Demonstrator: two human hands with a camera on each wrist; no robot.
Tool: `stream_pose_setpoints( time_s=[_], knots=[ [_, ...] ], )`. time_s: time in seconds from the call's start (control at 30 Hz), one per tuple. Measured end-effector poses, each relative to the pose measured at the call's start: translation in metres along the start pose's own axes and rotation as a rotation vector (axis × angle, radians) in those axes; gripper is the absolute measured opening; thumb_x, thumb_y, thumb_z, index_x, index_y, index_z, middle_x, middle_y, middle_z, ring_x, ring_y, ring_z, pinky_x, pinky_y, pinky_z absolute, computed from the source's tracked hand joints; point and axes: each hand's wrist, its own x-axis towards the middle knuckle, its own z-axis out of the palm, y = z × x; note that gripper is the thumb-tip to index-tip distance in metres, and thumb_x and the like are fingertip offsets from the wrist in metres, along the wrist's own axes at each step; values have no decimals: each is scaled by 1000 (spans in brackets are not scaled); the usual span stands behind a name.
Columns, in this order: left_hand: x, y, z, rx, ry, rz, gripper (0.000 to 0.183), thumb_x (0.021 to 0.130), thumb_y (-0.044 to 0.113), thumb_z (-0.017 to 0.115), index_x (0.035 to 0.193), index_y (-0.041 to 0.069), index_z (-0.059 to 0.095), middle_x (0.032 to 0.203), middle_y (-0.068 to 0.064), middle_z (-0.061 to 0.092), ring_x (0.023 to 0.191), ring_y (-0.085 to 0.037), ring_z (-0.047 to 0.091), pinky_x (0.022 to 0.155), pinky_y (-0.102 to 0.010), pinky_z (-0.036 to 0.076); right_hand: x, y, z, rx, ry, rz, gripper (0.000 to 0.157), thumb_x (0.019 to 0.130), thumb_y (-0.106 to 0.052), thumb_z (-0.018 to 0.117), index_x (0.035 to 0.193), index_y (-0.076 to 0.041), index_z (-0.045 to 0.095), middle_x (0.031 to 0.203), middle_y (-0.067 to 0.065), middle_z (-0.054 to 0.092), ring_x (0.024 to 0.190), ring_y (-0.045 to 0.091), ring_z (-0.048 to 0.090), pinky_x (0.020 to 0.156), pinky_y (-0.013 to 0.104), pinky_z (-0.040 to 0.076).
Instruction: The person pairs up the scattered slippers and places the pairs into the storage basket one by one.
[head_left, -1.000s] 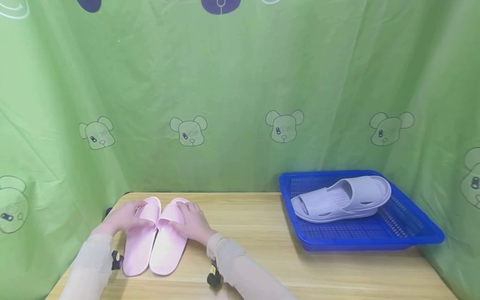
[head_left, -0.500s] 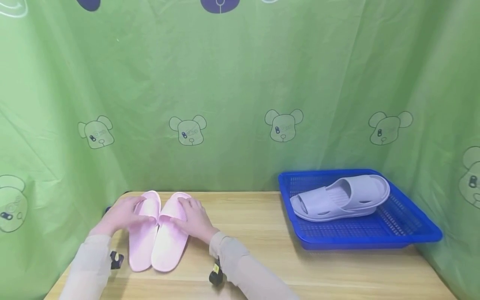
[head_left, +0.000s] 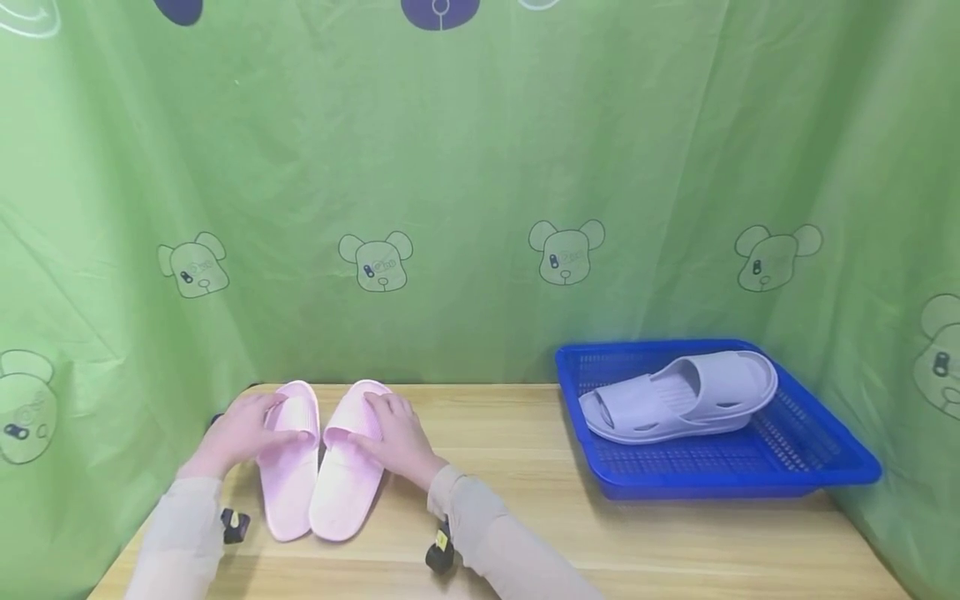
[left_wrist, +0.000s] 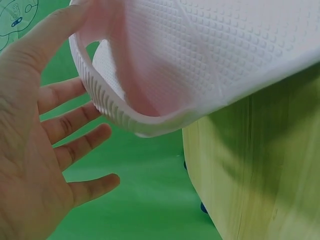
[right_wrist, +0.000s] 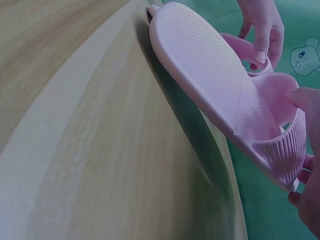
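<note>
A pair of pink slippers is held side by side at the table's left, toes pointing away. My left hand (head_left: 238, 433) grips the strap of the left slipper (head_left: 288, 500), thumb at the strap's opening. In the left wrist view that slipper (left_wrist: 250, 40) shows its dotted footbed; several fingers are spread beside the ribbed strap. My right hand (head_left: 401, 442) grips the strap of the right slipper (head_left: 345, 500). The right wrist view shows this slipper (right_wrist: 200, 65) tilted, its toe end raised above the table and a shadow beneath. Some fingertips behind the straps are hidden.
A blue plastic basket (head_left: 738, 482) stands at the table's right, holding grey-lilac slippers (head_left: 678, 396), one partly over another. A green curtain (head_left: 465, 167) with printed bear heads surrounds the wooden table (head_left: 510, 467). Black cameras (head_left: 440, 554) sit at the wrists.
Both pink slippers have moved slightly away from me and to the right. Their toe ends have spread apart, while the heel ends stay close together. The basket has stayed in place.
</note>
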Motion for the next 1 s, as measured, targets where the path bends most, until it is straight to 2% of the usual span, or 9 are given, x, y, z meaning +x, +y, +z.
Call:
stream_pose_setpoints(
  time_s=[0.23,0.5,0.73,1.0],
  knots=[
    [-5,0,1,-2,37,-34,100,71,73,69,135,-2,52,140,-30,48,132,-50,38,102,-71,36,-6,5,-3,38,29,9,72,89,-49,64,148,-18,38,146,9,44,136,25,41,114,46,38],
    [-10,3,0,-3,65,-85,99,73,74,66,136,-1,50,143,-30,45,127,-54,42,96,-72,40,-11,9,-8,18,66,8,72,89,-50,64,148,-17,39,141,8,48,132,25,43,112,44,41],
    [-13,4,0,-44,92,-151,100,73,79,61,139,5,48,146,-26,44,126,-52,43,92,-70,43,-13,11,-17,22,99,22,72,89,-51,64,147,-16,39,139,7,50,129,24,44,110,45,41],
    [-16,9,1,-98,125,-197,105,75,78,59,145,2,40,148,-27,41,130,-53,37,97,-73,37,-15,15,-23,75,139,48,73,88,-50,65,147,-16,40,138,9,50,130,25,43,110,48,40]
  ],
)
